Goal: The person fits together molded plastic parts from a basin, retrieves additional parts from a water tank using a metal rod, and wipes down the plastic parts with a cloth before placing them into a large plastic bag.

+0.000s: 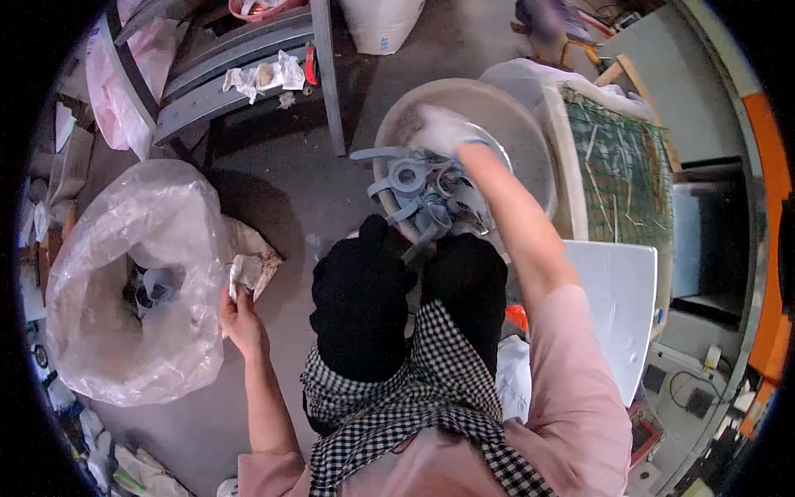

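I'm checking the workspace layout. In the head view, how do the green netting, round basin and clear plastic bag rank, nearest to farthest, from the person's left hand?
From the left hand:
1. Clear plastic bag, right beside it, on its left.
2. Round basin, ahead and to the right.
3. Green netting, farther right, past the basin.

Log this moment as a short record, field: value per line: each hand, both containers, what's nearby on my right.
left hand: beside the plastic bag, fingers at a whitish scrap; grip unclear
right hand: at the tub, blurred; grip unclear
tub contents: grey parts, some jutting past the rim
plastic bag: mouth open, grey piece inside
right side: white panel, green netting
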The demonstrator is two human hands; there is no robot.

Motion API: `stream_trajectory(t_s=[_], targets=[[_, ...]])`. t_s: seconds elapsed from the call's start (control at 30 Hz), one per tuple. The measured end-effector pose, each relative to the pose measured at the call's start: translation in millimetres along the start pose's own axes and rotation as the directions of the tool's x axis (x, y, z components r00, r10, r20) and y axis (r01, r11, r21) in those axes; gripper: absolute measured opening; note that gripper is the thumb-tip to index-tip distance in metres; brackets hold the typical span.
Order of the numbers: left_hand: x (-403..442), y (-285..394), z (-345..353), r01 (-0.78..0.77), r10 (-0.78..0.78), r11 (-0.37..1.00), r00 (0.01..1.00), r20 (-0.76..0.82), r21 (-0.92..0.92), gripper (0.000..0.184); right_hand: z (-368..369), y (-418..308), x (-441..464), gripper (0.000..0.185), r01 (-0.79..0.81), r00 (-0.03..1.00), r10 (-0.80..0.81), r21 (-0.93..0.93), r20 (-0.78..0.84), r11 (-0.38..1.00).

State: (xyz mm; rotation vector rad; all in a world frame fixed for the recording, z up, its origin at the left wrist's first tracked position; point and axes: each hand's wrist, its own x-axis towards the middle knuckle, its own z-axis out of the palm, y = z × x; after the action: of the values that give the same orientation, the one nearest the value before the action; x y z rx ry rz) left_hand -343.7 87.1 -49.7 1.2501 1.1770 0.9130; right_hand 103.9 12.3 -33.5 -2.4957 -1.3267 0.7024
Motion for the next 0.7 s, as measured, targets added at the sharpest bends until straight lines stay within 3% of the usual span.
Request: stream_trajectory(t_s=[0.03,0.07,0.1,0.13,0.23,0.27,0.33,0.37,0.4,0.43,0.47,0.53,0.6,0.67,0.7], targets=[[6.1,6.8,10.2,0.094,-0.097,0.971,0.995,0.0,0.22,0.025,13.9,33.2,1.6,0.039,-0.08,0.996,0.071,-0.149,-0.062,0.986],[12.5,2.5,21.2,0.102,-0.102,0.966,0.995,-0.011,0.238,0.025,9.3,36.9,-10.6,0.042,0.097,0.993,-0.084,-0.183,0.079,0.978],[18.1,-4.2,32.6,0.058,-0.06,0.986,0.998,0.006,0.156,0.025,35.4,50.5,-6.6,0.049,0.045,0.998,-0.031,-0.278,0.055,0.959],[23.2,-10.3,45.1,0.017,-0.019,0.997,1.0,0.023,0.069,0.024,59.7,63.9,1.2,0.049,0.048,0.997,-0.03,-0.266,0.069,0.963],[31.5,-3.4,70.2,0.059,-0.07,0.99,0.994,0.082,0.129,0.025,115.3,75.9,31.2,0.05,0.06,0.97,-0.023,-0.149,0.242,0.987],[33.1,-4.5,75.7,0.068,-0.085,0.985,0.991,0.101,0.161,0.026,158.3,105.0,68.6,0.053,0.176,0.93,-0.129,-0.109,0.343,0.978],[34.7,-7.5,84.3,0.111,-0.117,0.99,0.991,0.065,0.088,0.027,176.7,108.2,88.0,0.055,0.298,0.863,-0.248,-0.048,0.44,0.953],[35.4,-7.1,85.8,0.124,-0.131,0.986,0.989,0.062,0.115,0.026,156.5,92.6,83.2,0.056,0.05,0.852,-0.038,-0.008,0.523,0.999],[35.5,-4.9,88.4,0.138,-0.148,0.981,0.987,0.063,0.139,0.026,141.5,79.6,77.6,0.057,-0.208,0.778,0.165,0.0,0.607,0.978],[34.5,-0.6,91.1,0.109,-0.119,0.988,0.989,0.093,0.108,0.026,174.0,101.8,85.4,0.061,-0.126,0.876,0.111,0.001,0.47,0.992],[35.4,0.8,90.6,0.108,-0.117,0.989,0.989,0.09,0.101,0.026,165.9,103.9,77.1,0.061,-0.122,0.877,0.11,-0.005,0.468,0.993],[34.9,2.6,89.0,0.094,-0.098,0.994,0.992,0.076,0.063,0.026,141.1,100.8,48.6,0.063,-0.08,0.947,-0.003,0.244,0.321,0.966],[34.3,4.9,86.7,0.108,-0.112,0.992,0.992,0.063,0.058,0.026,109.5,83.9,19.5,0.063,-0.018,0.976,-0.02,0.17,0.218,0.985],[35.8,8.9,85.2,0.11,-0.114,0.992,0.991,0.066,0.059,0.026,69.4,53.3,-8.3,0.062,-0.105,0.965,-0.057,0.58,0.254,0.808],[35.4,9.2,86.5,0.115,-0.117,0.993,0.991,0.066,0.04,0.026,63.4,45.1,-11.1,0.06,-0.003,0.983,-0.079,0.441,0.167,0.897]])
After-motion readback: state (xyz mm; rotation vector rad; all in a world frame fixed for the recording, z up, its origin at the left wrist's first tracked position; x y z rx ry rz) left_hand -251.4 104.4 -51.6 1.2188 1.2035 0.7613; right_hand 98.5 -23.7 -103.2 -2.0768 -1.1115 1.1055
